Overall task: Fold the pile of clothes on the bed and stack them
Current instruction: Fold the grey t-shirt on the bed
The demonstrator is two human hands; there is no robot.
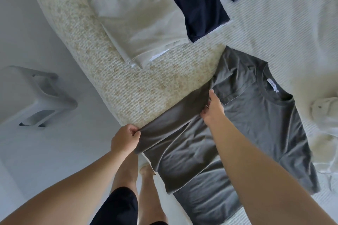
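The left hand has its grip clamped on the hem corner of the grey T-shirt, thumb and curled fingers pinching the cloth at the edge of the bed; the right hand pinches the same side of the shirt higher up, near the sleeve seam and just beside the chest pocket. The shirt lies face up on the bed, collar away from the person, its near side lifted into a long fold. To do this step well, I judge both grips should travel together so the folded edge stays straight and parallel to the shirt's length, with the sleeve tucked in. Farther up the bed lie a folded cream garment and a folded navy garment; unfolded white clothing waits at the right.
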